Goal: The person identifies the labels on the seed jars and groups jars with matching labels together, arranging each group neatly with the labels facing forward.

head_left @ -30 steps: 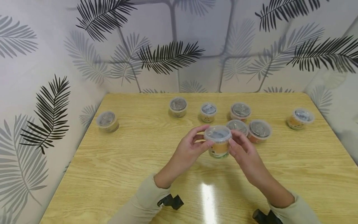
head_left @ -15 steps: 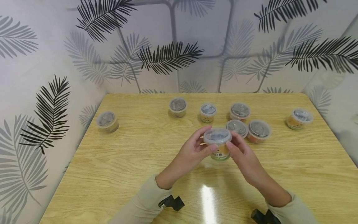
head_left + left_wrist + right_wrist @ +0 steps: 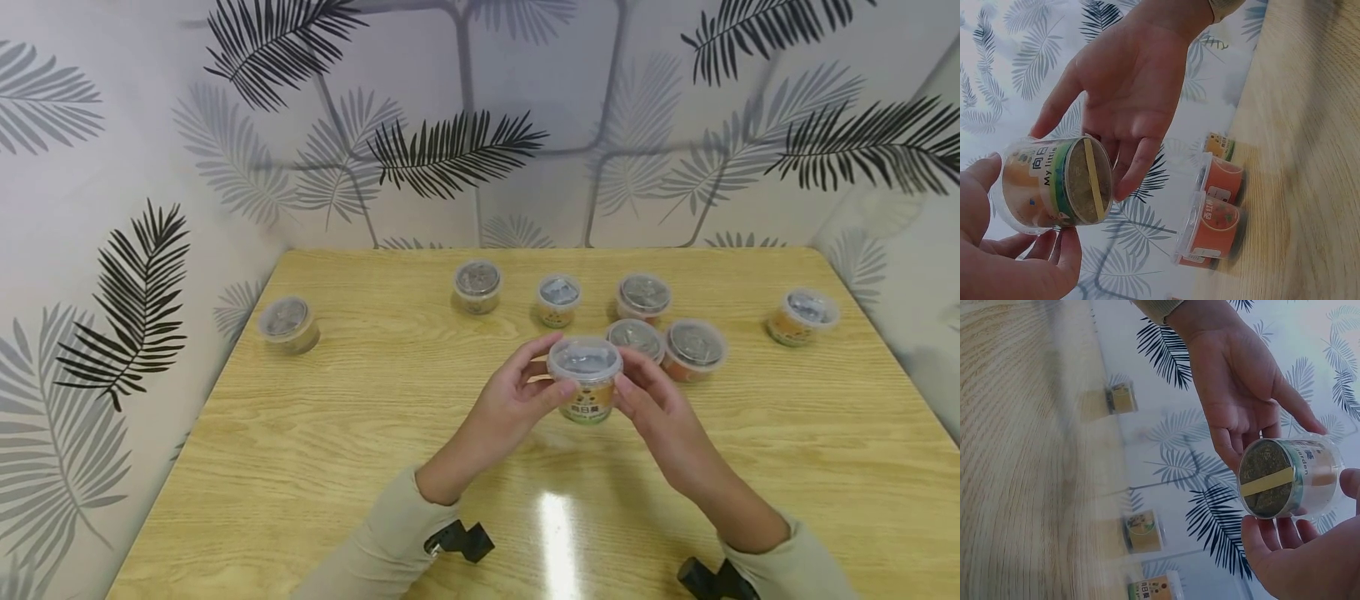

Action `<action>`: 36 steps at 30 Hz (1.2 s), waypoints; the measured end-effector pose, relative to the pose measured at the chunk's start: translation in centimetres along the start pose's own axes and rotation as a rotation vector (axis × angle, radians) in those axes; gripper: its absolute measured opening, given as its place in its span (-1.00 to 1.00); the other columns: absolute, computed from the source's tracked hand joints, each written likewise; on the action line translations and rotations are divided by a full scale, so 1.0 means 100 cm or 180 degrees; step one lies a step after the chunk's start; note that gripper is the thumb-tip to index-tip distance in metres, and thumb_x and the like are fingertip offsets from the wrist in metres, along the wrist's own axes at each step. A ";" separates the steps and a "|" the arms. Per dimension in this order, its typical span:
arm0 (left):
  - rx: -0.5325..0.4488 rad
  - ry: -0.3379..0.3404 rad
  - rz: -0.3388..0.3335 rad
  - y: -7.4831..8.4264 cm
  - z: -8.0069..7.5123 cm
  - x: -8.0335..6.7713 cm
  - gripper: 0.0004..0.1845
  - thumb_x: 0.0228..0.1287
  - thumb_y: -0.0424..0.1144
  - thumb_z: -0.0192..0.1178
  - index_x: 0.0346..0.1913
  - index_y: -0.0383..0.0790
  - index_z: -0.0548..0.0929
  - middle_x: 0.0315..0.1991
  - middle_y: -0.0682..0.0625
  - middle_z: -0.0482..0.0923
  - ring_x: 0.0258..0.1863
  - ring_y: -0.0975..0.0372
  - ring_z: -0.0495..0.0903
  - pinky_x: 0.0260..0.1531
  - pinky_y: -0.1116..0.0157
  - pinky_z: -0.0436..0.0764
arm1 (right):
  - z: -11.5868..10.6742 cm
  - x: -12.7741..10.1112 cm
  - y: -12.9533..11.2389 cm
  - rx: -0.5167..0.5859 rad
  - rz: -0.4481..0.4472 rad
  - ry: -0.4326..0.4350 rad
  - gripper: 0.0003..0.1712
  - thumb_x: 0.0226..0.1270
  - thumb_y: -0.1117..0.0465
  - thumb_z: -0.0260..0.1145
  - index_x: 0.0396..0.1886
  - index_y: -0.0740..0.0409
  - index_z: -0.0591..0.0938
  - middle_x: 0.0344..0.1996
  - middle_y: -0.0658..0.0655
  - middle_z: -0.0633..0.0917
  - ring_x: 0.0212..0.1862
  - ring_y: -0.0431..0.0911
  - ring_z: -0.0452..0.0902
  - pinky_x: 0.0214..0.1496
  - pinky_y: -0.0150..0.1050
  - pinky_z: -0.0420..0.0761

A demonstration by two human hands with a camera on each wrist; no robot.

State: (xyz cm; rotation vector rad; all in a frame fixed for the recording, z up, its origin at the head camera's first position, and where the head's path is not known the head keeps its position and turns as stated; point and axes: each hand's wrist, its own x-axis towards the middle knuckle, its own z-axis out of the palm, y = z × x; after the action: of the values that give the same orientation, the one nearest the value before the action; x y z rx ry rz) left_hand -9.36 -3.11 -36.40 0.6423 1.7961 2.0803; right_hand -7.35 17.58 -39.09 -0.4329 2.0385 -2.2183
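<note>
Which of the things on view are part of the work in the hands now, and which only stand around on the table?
In hand: the lidded cup with the green band, held off the table between the left hand and the right hand.

Standing about: seven other lidded cups, among them two orange cups, on the wooden table.

Clear glossy plastic cup (image 3: pixel 584 379); glossy wood-grain table (image 3: pixel 315 450).

Held cup (image 3: pixel 585 379) raised above the bench (image 3: pixel 315 450) near its middle, between left hand (image 3: pixel 517 400) and right hand (image 3: pixel 660 417). Just behind, two touching cups (image 3: pixel 636 337) (image 3: pixel 695 348). Farther back, a row of three cups (image 3: pixel 477 286) (image 3: pixel 558 298) (image 3: pixel 644 296). Single cups at far left (image 3: pixel 287 323) and far right (image 3: pixel 802 316) edges.
</note>
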 end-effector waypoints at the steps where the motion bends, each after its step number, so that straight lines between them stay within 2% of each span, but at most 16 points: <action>1: -0.0005 -0.0012 -0.0020 0.000 0.000 0.000 -0.38 0.32 -0.31 0.13 0.38 -0.27 0.15 0.22 -0.14 0.27 0.12 0.11 0.38 0.08 0.25 0.46 | 0.000 0.000 0.000 -0.0004 0.0000 -0.0021 -0.53 0.52 0.23 -0.12 0.34 0.30 0.17 0.21 0.20 0.31 0.23 -0.12 0.29 0.18 -0.34 0.40; 8: 0.0149 -0.0045 -0.0152 -0.001 0.002 0.001 -0.36 0.31 -0.34 0.13 0.39 -0.25 0.13 0.18 -0.17 0.31 0.11 0.13 0.41 0.06 0.29 0.46 | 0.000 -0.002 0.003 -0.0069 0.0077 -0.0188 -0.43 0.54 0.18 -0.16 0.42 0.33 0.03 0.31 0.17 0.23 0.24 -0.24 0.28 0.16 -0.39 0.40; 12: 0.0236 -0.0018 -0.0046 -0.012 -0.001 0.005 -0.35 0.29 -0.34 0.16 0.39 -0.21 0.16 0.19 -0.12 0.32 0.12 0.15 0.39 0.09 0.26 0.44 | -0.001 -0.002 0.004 -0.0093 0.0059 -0.0224 -0.44 0.54 0.19 -0.17 0.41 0.34 0.05 0.28 0.11 0.28 0.23 -0.24 0.30 0.16 -0.38 0.41; 16: 0.0289 -0.0016 0.0083 -0.025 -0.005 0.008 -0.35 0.25 -0.26 0.22 0.37 -0.11 0.21 0.18 -0.01 0.33 0.14 0.19 0.38 0.12 0.21 0.42 | -0.003 -0.002 0.003 -0.0229 0.0085 -0.0202 -0.45 0.54 0.17 -0.17 0.41 0.33 0.07 0.27 0.12 0.28 0.19 -0.26 0.34 0.15 -0.40 0.40; 20: 0.0443 0.0005 0.0222 -0.030 -0.006 0.008 -0.35 0.21 -0.18 0.27 0.35 -0.03 0.27 0.18 0.10 0.34 0.12 0.25 0.38 0.12 0.24 0.42 | -0.007 -0.003 -0.001 -0.0515 0.0053 -0.0174 -0.48 0.54 0.16 -0.16 0.40 0.25 0.13 0.28 0.18 0.29 0.19 -0.22 0.35 0.15 -0.43 0.38; 24: 0.0680 0.0080 0.0279 -0.032 -0.004 0.009 -0.32 0.15 -0.19 0.32 0.33 -0.03 0.30 0.17 0.16 0.35 0.10 0.28 0.39 0.11 0.25 0.43 | -0.012 -0.001 -0.003 -0.0744 -0.0128 -0.0194 -0.51 0.50 0.26 -0.07 0.37 0.23 0.21 0.25 0.18 0.34 0.21 -0.13 0.31 0.13 -0.40 0.41; 29: 0.0776 0.0090 0.0258 -0.035 -0.003 0.011 -0.26 0.09 -0.22 0.36 0.33 -0.15 0.28 0.16 0.11 0.35 0.09 0.22 0.40 0.10 0.23 0.43 | -0.017 0.000 0.000 -0.0624 -0.0249 -0.0361 -0.43 0.40 0.39 0.07 0.37 0.25 0.20 0.28 0.18 0.28 0.23 -0.08 0.27 0.13 -0.36 0.45; 36: 0.0638 0.0000 0.0267 -0.039 -0.003 0.010 -0.31 0.12 -0.17 0.33 0.32 0.01 0.30 0.16 0.13 0.35 0.11 0.25 0.39 0.11 0.29 0.42 | -0.015 0.001 0.001 -0.0527 -0.0414 -0.0330 -0.39 0.31 0.49 0.13 0.34 0.32 0.23 0.26 0.24 0.27 0.18 -0.11 0.32 0.14 -0.36 0.44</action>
State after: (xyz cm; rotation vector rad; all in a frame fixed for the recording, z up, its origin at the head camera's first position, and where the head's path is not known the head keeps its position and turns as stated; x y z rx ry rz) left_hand -10.60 -2.22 -40.20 0.7827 2.0278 1.9666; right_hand -7.82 18.99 -39.26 -0.6998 2.2051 -2.0530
